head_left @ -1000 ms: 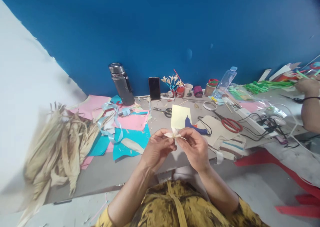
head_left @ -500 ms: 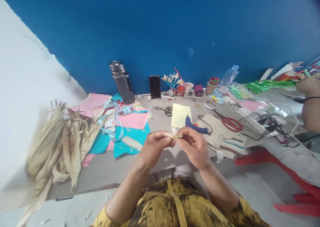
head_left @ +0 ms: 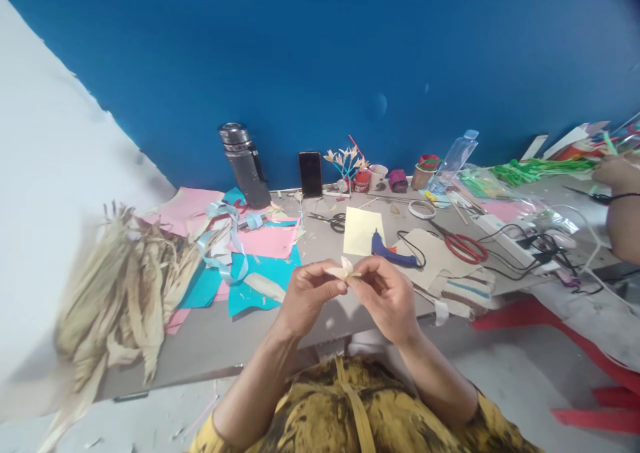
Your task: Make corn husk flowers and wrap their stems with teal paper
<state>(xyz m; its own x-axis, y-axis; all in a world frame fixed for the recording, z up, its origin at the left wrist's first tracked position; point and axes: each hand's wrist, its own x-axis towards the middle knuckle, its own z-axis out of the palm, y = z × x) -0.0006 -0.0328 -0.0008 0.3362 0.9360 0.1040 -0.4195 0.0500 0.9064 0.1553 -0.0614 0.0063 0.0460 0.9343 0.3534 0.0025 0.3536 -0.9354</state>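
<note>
A small pale corn husk flower [head_left: 346, 269] is pinched between my two hands above the front of the table. Fingertips of my left hand [head_left: 311, 294] close on its left petal, and my right hand [head_left: 386, 296] grips its right side. Just beyond the hands lie a yellow paper square [head_left: 357, 230] and a blue glue gun [head_left: 393, 252]. To the left, a strip of husk [head_left: 264, 286] rests on a blue sheet [head_left: 245, 303]. Finished-looking husk flowers [head_left: 345, 158] on blue stems stand by the wall.
Dried corn husks [head_left: 125, 293] hang over the table's left edge. Along the wall stand a thermos [head_left: 245, 166], a phone [head_left: 310, 174] and a plastic bottle [head_left: 456, 160]. Red-handled scissors [head_left: 465, 248] and a power strip [head_left: 515, 243] lie right. Another person's hand [head_left: 620, 173] is at far right.
The flower has turned slightly in my fingers, its upright petal showing more fully. Both hands stay in nearly the same place, still pinching it.
</note>
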